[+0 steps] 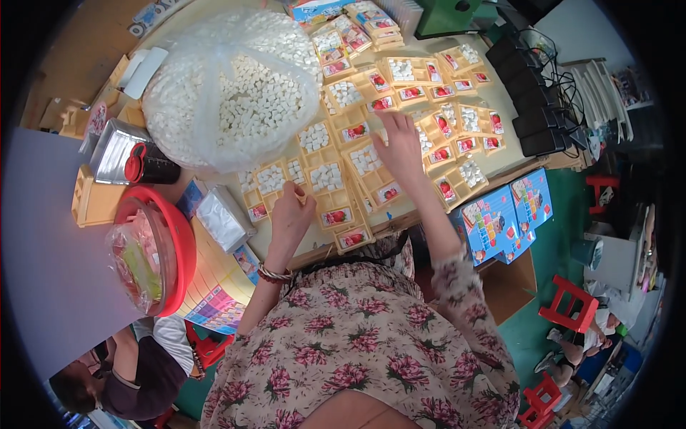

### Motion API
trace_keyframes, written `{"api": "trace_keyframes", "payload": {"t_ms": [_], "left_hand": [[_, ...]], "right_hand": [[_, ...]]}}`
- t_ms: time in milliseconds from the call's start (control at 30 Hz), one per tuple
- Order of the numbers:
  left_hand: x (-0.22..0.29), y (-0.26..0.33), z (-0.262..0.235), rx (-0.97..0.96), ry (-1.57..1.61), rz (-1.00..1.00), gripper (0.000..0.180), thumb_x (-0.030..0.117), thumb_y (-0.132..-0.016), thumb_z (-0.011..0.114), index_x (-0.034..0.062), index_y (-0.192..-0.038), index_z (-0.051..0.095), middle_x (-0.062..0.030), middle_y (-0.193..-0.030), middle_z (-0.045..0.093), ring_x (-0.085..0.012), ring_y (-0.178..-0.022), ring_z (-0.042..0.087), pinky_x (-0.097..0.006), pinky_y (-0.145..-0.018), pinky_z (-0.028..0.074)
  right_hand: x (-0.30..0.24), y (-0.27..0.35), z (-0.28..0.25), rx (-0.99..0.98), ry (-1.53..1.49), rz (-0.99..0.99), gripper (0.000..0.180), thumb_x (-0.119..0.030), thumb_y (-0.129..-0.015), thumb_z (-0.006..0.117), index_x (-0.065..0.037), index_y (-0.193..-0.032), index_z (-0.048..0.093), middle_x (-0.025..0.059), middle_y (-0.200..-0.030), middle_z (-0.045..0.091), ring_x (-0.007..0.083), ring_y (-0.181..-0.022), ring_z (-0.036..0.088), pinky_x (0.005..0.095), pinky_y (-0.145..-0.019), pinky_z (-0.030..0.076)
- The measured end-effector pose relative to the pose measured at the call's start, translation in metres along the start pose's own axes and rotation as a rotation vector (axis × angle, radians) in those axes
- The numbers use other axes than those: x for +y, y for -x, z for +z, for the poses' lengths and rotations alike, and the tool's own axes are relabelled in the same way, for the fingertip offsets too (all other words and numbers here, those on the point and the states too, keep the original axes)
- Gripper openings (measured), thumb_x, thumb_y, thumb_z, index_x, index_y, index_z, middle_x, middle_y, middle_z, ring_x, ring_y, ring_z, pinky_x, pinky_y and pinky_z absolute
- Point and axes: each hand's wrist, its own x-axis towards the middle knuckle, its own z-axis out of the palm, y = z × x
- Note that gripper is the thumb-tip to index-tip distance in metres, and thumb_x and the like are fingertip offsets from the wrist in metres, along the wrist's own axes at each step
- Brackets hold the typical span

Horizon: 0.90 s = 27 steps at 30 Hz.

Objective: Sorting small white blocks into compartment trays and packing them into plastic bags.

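My left hand is at the near edge of the table, fingers curled and thumb drawn in beside a small yellow tray of white pieces. Whatever it may pinch is too small to make out. Farther right, my right hand reaches over the trays with its fingers apart, next to a compartment of white pieces. Around both hands lie many yellow compartment trays, some with small white cube-like pieces in one section and strawberry-printed cards in another.
A big clear plastic bag of white pieces fills the far left. Nearer stand a red basin, a dark jar and a silver packet. Black adapters line the right edge; blue printed boxes sit below it.
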Motion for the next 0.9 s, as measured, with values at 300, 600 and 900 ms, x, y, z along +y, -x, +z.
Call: {"api": "trace_keyframes", "payload": {"t_ms": [300, 600, 900], "left_hand": [[0.005, 0.023, -0.018, -0.055, 0.084, 0.024, 0.018, 0.017, -0.085, 0.057, 0.0003, -0.092, 0.054, -0.0067, -0.06, 0.057, -0.0119, -0.053, 0.052, -0.028, -0.05, 0.04], [0.009, 0.027, -0.015, -0.068, 0.255, 0.001, 0.018, 0.016, -0.088, 0.057, 0.0007, -0.097, 0.057, -0.0011, -0.065, 0.056, -0.0059, -0.058, 0.049, -0.021, -0.053, 0.04], [0.01, 0.026, -0.014, -0.1, 0.397, -0.048, 0.017, 0.015, -0.089, 0.056, 0.0007, -0.099, 0.057, -0.0007, -0.07, 0.058, -0.0053, -0.063, 0.053, -0.021, -0.058, 0.044]], "right_hand": [[0.01, -0.126, 0.024, -0.517, 0.238, -0.392, 0.064, -0.004, -0.068, 0.064, -0.006, -0.127, 0.039, 0.0105, -0.129, 0.042, 0.0287, -0.122, 0.038, 0.0442, -0.095, 0.038], [-0.005, -0.153, 0.018, -0.845, 0.44, -0.494, 0.076, -0.009, -0.064, 0.072, -0.009, -0.13, 0.035, 0.0096, -0.135, 0.037, 0.0261, -0.13, 0.03, 0.0458, -0.098, 0.034], [0.037, -0.129, 0.018, -0.477, 0.362, -1.088, 0.055, -0.007, -0.075, 0.059, -0.008, -0.127, 0.04, 0.0074, -0.129, 0.044, 0.0232, -0.125, 0.037, 0.0434, -0.096, 0.035]]}}
